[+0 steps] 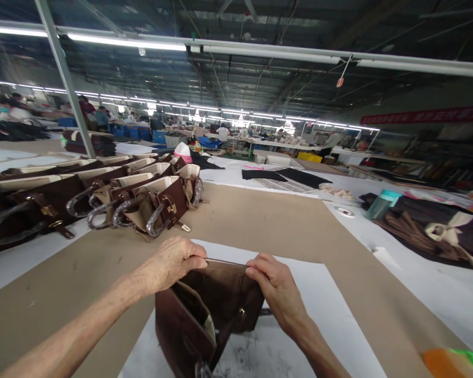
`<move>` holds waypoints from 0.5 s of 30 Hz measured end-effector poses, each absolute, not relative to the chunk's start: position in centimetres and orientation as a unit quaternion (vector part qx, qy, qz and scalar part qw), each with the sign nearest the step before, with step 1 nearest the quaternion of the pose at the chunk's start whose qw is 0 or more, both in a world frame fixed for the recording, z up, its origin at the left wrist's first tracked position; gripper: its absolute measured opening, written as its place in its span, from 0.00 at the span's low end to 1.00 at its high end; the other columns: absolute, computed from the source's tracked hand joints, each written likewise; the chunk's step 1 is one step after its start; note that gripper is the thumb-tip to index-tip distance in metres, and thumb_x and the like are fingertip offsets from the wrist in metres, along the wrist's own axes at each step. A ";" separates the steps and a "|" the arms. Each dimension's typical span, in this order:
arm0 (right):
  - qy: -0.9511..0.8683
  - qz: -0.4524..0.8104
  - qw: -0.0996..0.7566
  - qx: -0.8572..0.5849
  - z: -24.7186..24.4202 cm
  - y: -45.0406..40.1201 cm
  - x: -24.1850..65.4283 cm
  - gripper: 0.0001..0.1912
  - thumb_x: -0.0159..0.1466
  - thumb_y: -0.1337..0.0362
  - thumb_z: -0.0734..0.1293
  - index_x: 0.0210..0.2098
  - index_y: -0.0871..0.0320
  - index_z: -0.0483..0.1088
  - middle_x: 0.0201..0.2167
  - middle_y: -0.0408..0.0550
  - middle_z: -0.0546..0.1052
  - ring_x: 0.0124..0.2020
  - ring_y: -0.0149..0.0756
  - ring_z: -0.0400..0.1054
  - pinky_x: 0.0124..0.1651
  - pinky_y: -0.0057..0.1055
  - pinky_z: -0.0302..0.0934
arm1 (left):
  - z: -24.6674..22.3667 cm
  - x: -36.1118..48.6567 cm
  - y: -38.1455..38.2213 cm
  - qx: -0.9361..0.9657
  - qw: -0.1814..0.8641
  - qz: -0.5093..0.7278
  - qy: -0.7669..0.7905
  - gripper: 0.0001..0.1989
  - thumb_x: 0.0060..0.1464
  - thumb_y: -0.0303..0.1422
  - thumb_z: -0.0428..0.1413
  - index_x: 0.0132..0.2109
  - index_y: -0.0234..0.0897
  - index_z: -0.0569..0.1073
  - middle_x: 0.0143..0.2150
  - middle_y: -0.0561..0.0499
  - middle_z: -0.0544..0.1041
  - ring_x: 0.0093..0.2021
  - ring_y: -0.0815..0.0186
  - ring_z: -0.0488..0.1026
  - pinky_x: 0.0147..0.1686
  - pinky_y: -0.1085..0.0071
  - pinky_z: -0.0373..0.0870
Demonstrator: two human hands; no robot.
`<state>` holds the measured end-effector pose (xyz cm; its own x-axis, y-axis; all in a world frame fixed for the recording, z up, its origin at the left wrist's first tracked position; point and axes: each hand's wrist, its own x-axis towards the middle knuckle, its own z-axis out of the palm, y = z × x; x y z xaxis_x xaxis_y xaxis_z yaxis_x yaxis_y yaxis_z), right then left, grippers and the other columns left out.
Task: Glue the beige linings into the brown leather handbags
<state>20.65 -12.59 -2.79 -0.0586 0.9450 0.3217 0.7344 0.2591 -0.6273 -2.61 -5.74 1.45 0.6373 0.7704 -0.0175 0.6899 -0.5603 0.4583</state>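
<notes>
A dark brown handbag (pixel 232 296) stands with its mouth open on a white sheet (pixel 315 315) in front of me. My left hand (pixel 175 262) pinches the far top edge of the bag near its left end. The same edge, toward its right end, is pinched between thumb and fingers of my right hand (pixel 274 283). The bag's tan lining shows inside, and a small gold metal fitting sits on the right part. A plastic-wrapped handle is partly visible at the bottom of the frame.
Rows of brown handbags (pixel 173 205) with wrapped handles stand at the left. A teal-lidded bottle (pixel 383 205), a tape roll (pixel 345 211) and dark fabric (pixel 413 236) lie at the right. An orange and green object (pixel 445 363) is at the lower right corner. People work far behind.
</notes>
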 end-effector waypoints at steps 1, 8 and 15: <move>-0.717 0.139 0.338 -0.593 -2.7 -12.6 20.6 0.10 0.64 0.69 0.60 0.29 0.58 0.72 0.29 0.43 0.70 0.33 0.33 0.66 0.36 0.28 0.57 | 1.5 -2.6 -5.8 0.877 0.214 0.095 0.419 0.15 0.53 0.36 0.48 0.21 0.36 0.57 0.20 0.57 0.53 0.23 0.72 0.54 0.24 0.75 0.47; -0.794 0.058 0.201 -0.570 -0.8 -11.0 17.8 0.10 0.64 0.67 0.61 0.28 0.57 0.71 0.29 0.46 0.74 0.33 0.38 0.66 0.36 0.32 0.53 | 1.6 -2.4 -6.0 0.880 0.201 0.118 0.413 0.15 0.52 0.34 0.50 0.20 0.36 0.62 0.18 0.57 0.54 0.22 0.72 0.53 0.24 0.75 0.48; -0.817 0.031 0.114 -0.565 1.2 -10.1 15.5 0.10 0.62 0.68 0.62 0.26 0.57 0.71 0.23 0.47 0.76 0.26 0.38 0.68 0.27 0.30 0.47 | 2.8 -2.7 -6.3 0.872 0.201 0.087 0.437 0.12 0.44 0.31 0.57 0.39 0.43 0.73 0.28 0.55 0.71 0.31 0.67 0.66 0.28 0.75 0.54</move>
